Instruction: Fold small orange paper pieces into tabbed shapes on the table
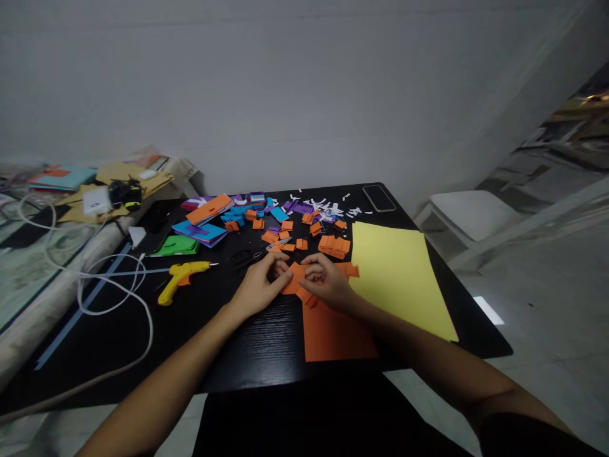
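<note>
In the middle of the black counter [143,343], the left hand [259,285] and right hand [328,282] both pinched a small orange paper piece [295,278], near the yellow sheet [399,273].

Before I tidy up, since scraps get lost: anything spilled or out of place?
White snippets lie strewn far across the table among loose orange pieces, away from the orange cutout the left hand and right hand pinch; a white cord sprawls in loops at left.
</note>
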### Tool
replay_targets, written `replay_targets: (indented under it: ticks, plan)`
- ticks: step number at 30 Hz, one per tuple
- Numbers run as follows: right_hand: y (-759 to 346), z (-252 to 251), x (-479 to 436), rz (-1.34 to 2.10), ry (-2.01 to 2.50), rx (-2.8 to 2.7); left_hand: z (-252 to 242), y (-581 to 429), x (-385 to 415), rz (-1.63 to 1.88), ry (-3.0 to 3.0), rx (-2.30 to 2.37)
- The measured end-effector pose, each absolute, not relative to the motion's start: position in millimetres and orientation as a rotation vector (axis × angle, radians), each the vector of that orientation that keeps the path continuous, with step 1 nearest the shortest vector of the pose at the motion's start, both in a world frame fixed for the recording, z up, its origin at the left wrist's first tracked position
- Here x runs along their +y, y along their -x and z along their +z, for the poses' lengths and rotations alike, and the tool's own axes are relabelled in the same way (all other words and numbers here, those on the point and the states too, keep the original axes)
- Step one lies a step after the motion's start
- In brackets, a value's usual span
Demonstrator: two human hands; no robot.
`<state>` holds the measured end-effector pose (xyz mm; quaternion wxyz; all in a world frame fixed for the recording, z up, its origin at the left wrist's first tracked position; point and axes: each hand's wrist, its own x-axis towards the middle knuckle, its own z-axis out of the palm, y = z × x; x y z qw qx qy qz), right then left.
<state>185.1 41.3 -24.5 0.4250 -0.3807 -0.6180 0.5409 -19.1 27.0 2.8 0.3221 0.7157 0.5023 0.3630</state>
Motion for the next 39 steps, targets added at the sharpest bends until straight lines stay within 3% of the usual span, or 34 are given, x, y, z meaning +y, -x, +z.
replay_targets:
  ticks: [15, 39]
  plan:
    - [-186, -25, 44, 1.265, 0.957, -1.535, -3, 18, 32, 0.923, -1.534, 1.106]
    - [-187, -23, 47, 1.565, 1.003, -1.448, 8, 18, 25, 0.905, -1.662, 1.031]
